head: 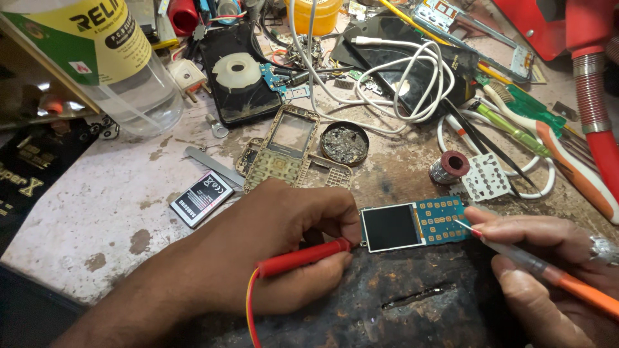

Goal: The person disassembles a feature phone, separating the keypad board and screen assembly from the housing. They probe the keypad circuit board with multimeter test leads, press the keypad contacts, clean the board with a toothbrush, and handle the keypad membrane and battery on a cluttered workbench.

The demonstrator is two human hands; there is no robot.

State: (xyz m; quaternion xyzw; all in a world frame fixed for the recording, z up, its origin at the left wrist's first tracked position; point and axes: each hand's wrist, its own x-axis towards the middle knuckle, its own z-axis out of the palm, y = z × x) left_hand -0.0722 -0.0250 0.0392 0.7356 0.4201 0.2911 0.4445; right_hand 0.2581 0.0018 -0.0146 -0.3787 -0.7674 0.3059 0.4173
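Observation:
A small phone circuit board [412, 223] with a dark screen and a blue keypad area lies on the worn bench. My left hand [284, 248] grips a red probe [303, 256] whose tip touches the board's left edge. My right hand [548, 270] holds an orange-handled tool [548, 274] with its thin point resting on the blue keypad part at the right.
A phone battery [201, 198], a beige phone frame [284, 149], a round tin of dross [344, 143], a solder spool [449, 167], white cables [412, 84], tweezers, screwdrivers [516, 129] and a clear bottle [122, 58] crowd the bench behind the board.

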